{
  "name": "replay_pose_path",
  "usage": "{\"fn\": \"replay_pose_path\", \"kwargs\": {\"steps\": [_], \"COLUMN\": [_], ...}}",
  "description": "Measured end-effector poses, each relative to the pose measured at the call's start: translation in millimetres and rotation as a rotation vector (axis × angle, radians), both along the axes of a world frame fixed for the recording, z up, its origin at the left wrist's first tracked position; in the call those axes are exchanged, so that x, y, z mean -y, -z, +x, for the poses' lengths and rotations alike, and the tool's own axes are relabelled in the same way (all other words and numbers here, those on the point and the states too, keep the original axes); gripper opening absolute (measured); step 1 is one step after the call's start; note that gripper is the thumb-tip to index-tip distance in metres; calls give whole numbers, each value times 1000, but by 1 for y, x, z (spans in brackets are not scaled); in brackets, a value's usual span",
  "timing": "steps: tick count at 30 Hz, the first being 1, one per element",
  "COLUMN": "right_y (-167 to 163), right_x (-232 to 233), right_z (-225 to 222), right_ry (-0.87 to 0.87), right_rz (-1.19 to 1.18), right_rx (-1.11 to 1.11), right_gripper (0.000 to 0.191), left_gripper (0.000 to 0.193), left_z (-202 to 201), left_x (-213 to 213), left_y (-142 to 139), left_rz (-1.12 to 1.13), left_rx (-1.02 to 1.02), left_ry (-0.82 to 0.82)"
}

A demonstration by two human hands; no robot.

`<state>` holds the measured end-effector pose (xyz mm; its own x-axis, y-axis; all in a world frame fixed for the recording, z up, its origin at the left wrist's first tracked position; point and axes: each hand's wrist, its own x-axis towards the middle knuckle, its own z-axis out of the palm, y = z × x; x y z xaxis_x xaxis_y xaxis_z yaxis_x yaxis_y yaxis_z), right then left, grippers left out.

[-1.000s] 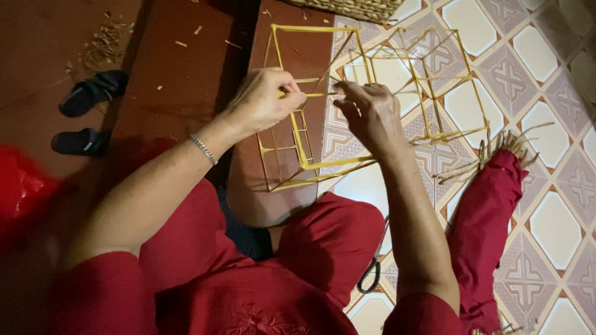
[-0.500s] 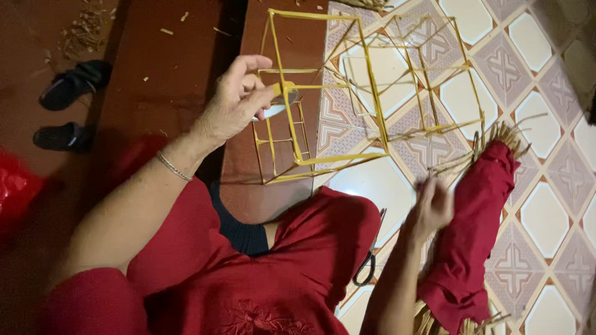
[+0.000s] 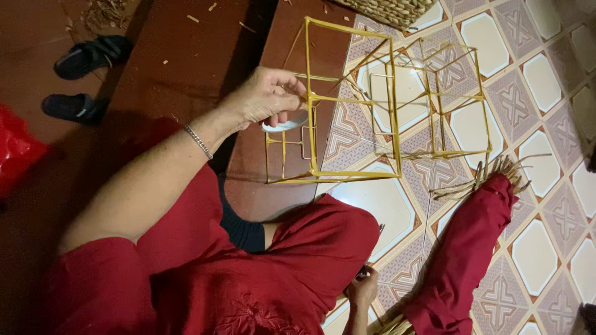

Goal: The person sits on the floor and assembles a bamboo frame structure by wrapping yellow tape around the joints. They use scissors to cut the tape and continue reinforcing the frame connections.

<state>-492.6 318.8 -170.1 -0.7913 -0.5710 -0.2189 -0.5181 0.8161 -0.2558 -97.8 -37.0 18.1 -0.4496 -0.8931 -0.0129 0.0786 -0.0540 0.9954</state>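
Note:
My left hand (image 3: 268,97) grips the near edge of a yellow box-shaped frame of thin bamboo sticks (image 3: 372,105) and holds it up over the floor. A white roll of tape (image 3: 284,124) sits under the fingers of that hand. My right hand (image 3: 363,288) is low beside my knee, fingers closed around a dark object that looks like scissors; most of it is hidden by my red trouser leg (image 3: 323,248). A bundle of bamboo strips (image 3: 490,177) lies along my other leg.
A woven basket (image 3: 388,9) stands at the top edge. Two dark sandals (image 3: 87,56) lie on the red floor at left, with wood scraps near them. A red bag (image 3: 18,149) is at the far left. Patterned tiles cover the floor at right.
My right hand left the frame and dropped down beside my knee, where it now closes on a dark object. My left hand kept hold of the frame and lifted it slightly.

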Motion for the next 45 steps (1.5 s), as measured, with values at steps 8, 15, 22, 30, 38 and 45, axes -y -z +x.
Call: {"fn": "replay_pose_path", "kwargs": {"steps": [8,15,22,30,38,45], "right_y": [-11,-24,-83,-150,-183,-194], "right_x": [-5,-18,0,108,180,216], "right_z": [-20,-34,28,109,146,153], "right_ry": [139,218,-539,-860,-1021,-1071], "right_rz": [-359,-734,-885,-646,-709,-706], "right_rx": [261,507,481,178,193,277], "right_gripper": [62,57,78,79,76,75], "left_gripper": [16,18,15,15,9,9], "left_z": [4,8,3,3,-6,-6], "left_x": [-4,-4,-8,-18,-7,-8], "left_y": [0,9,11,-2,22,27], "left_rz": [-51,-166,-302,-157,-252,-306], "left_rx": [157,74,18,22,-50,-12], "left_ry": [-53,-125,-167,-197,-208,-225]}}
